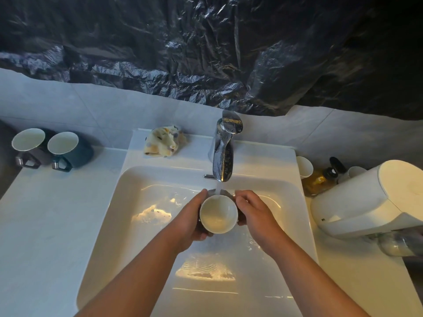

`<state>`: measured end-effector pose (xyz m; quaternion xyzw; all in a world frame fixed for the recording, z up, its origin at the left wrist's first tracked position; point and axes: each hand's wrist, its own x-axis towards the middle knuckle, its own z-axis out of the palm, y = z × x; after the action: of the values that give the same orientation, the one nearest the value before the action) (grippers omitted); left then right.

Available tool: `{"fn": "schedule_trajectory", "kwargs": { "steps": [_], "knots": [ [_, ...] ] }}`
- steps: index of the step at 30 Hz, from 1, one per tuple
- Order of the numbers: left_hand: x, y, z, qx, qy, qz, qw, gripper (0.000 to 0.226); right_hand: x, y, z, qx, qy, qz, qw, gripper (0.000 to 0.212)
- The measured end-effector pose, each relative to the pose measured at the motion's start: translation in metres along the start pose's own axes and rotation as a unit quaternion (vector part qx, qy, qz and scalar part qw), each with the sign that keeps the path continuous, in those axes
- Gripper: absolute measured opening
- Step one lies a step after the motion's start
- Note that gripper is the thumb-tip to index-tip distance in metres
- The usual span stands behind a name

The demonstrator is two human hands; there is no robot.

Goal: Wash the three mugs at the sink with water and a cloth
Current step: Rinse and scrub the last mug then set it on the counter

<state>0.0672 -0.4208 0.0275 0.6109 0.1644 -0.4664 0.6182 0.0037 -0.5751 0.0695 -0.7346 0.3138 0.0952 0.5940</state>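
Head view showed a mug (218,213) held over the sink (137,202), under water (218,191) running from the tap (223,156). The left hand (190,221) and right hand (254,213) had their fingers curled round its sides. A cloth (163,143) lay on the sink's back ledge. A dark mug (28,140) and a teal mug (64,144) stood side by side on the surface (45,213) at left.

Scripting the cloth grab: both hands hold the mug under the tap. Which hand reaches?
Left, probably: the cloth sits back-left of the faucet, on the left hand's side; the right hand would cross the faucet and can hold the mug.
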Motion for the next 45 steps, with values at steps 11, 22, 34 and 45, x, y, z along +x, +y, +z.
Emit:
{"fn": "schedule_trajectory", "kwargs": {
  "steps": [11,22,34,45],
  "knots": [
    [0.010,-0.005,0.003,-0.083,-0.001,-0.046,0.996,0.080,-0.001,-0.004,-0.010,-0.086,0.018,-0.081,0.993,0.003],
    [0.010,-0.002,0.008,-0.179,-0.005,-0.031,0.983,0.042,-0.009,-0.018,-0.001,-0.239,0.066,-0.161,0.955,0.008],
    [0.006,-0.008,-0.002,-0.216,-0.081,-0.040,0.972,0.061,-0.001,-0.008,-0.009,-0.089,0.038,-0.110,0.989,0.007],
    [-0.015,0.009,-0.003,-0.009,0.128,0.086,0.988,0.048,0.013,0.013,0.009,0.070,0.003,-0.024,0.997,0.015]
  ]
}}
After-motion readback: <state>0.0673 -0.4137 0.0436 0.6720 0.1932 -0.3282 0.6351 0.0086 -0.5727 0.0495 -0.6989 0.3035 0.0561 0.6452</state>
